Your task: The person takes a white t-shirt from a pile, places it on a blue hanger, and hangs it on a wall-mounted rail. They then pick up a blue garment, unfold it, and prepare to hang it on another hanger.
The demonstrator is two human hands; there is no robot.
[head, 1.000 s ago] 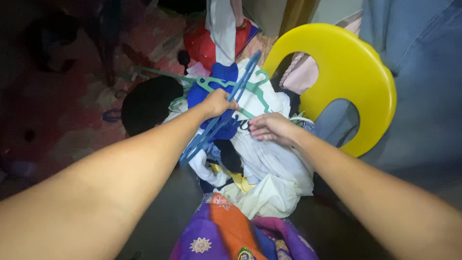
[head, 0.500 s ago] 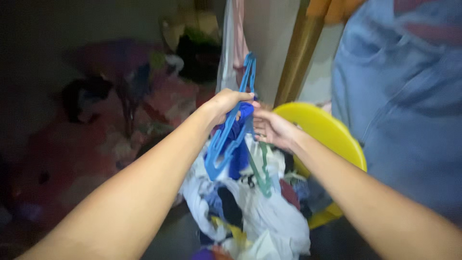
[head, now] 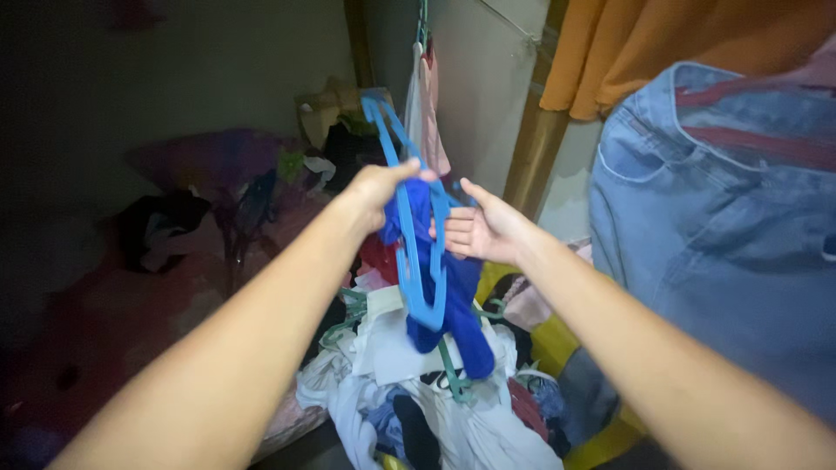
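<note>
My left hand (head: 381,189) is raised at chest height and closed around blue plastic hangers (head: 416,252), which hang tilted from it. A dark blue garment (head: 453,305) dangles from the hangers over a heap of clothes. My right hand (head: 479,226) is beside them with fingers spread, its fingertips touching the hangers and the blue cloth. A green hanger (head: 451,374) lies in the pile just below.
A pile of white and mixed laundry (head: 409,392) fills a yellow plastic chair (head: 544,348). Hanging blue denim (head: 723,226) and orange cloth (head: 644,43) crowd the right side. More clothes hang from a line (head: 422,96) ahead. Dark clutter lies on the floor at left.
My left hand has lifted the blue hangers and the blue garment up off the pile. The view has tilted up from the chair toward the wall. My right hand rose alongside.
</note>
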